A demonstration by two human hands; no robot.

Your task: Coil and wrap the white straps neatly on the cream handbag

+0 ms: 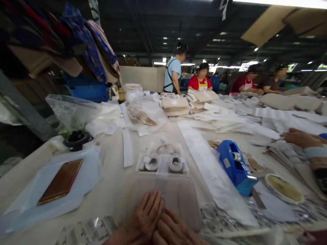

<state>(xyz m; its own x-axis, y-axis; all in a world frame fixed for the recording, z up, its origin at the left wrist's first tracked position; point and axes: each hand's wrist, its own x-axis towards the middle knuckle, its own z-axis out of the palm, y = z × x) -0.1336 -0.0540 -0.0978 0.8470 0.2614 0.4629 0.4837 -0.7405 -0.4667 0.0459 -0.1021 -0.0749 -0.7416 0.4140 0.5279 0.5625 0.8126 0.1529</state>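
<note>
My left hand [145, 217] and my right hand [176, 231] lie side by side at the bottom middle, fingers stretched flat on a clear plastic packet [176, 194] with pale cloth inside. The left hand's fingers overlap the packet's near edge and the right hand touches it beside them. Neither hand grips anything. Just beyond the packet lies a bagged set of rolled white items [163, 161].
A blue tape dispenser [236, 166] stands at the right, a round tin lid [283, 189] beside it. A brown phone [62, 182] lies on a plastic bag at the left. A co-worker's hand [300, 137] reaches in from the right. Several people work at the table's far end.
</note>
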